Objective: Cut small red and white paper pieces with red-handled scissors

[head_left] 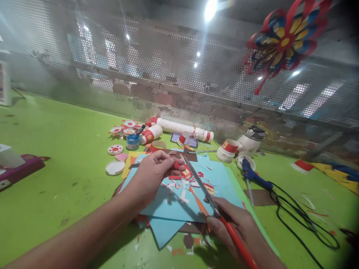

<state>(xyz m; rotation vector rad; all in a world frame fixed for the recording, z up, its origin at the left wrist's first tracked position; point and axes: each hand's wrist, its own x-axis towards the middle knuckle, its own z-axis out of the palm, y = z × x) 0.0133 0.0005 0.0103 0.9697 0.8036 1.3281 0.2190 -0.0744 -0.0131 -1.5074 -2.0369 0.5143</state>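
Note:
My left hand (pixel 153 173) is closed in a pinch on a small red paper piece (pixel 175 164), above a stack of light-blue sheets (pixel 165 207). In my right hand (pixel 242 220) is a pair of red-handled scissors (pixel 201 184). Their long metal blades point up and left, with the tips close to my left fingers; most of the grip is hidden by my hand. Red and white paper scraps (pixel 182 196) lie on the blue sheets under the blades. An orange paper strip (pixel 198 201) shows beside the scissors.
A blue glue gun (pixel 254 173) with a looping black cord lies to the right. White-and-red tubes (pixel 182 128), a blue jar (pixel 132 142), a phone (pixel 174 139) and round white discs (pixel 115 167) stand or lie behind. A perforated metal screen (pixel 157 86) borders the green table (pixel 56 149).

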